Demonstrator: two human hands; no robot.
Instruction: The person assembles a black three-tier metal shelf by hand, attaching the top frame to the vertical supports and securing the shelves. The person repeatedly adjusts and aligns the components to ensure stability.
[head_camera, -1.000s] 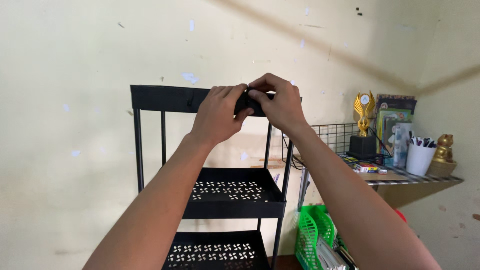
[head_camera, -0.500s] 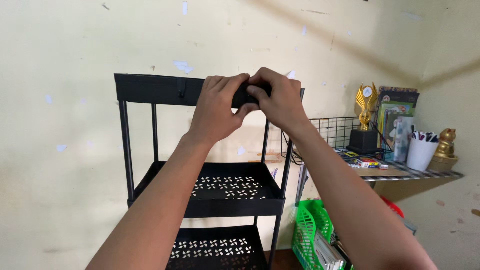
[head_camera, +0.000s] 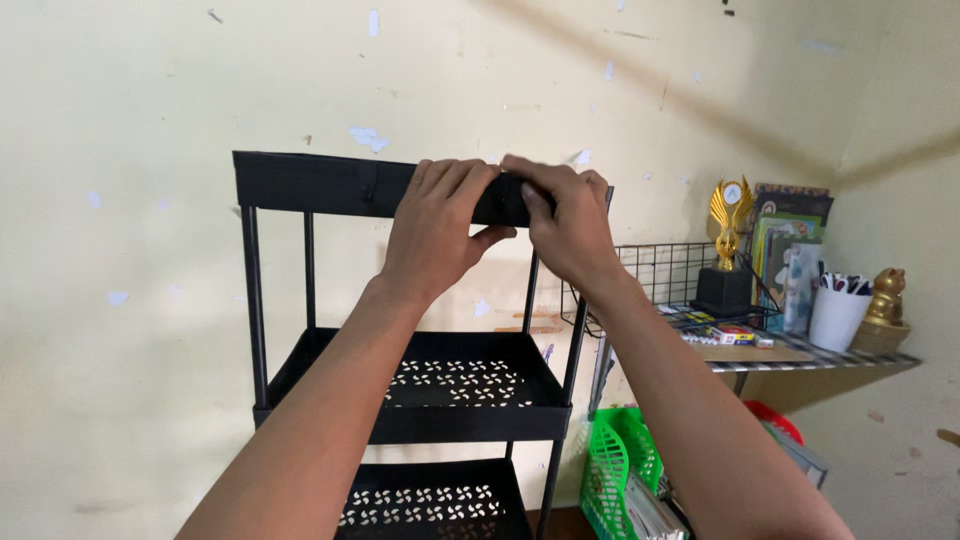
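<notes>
Hands first: left hand (head_camera: 437, 235) has its fingers curled over the front lip of the top tray (head_camera: 310, 185), thumb tucked under the lip, so it's closed on that lip. Right hand (head_camera: 568, 225) sits just beside it, fingers bent flat onto the same lip and over a small dark piece I can't make out; whether it is truly clamped I cannot tell. Tray is at the fingertips, topmost of a black three-tier cart. My read: thin moulded plastic or sheet, light, stiff along the lip, likely flexes mid-span; thin upright poles (head_camera: 248, 300) could rack if pushed sideways. Best hold is the lip near a pole. Below the fingers, the perforated middle tray (head_camera: 460, 385). Beyond and right, a wall shelf (head_camera: 800, 355) with a gold trophy (head_camera: 728, 215).
</notes>
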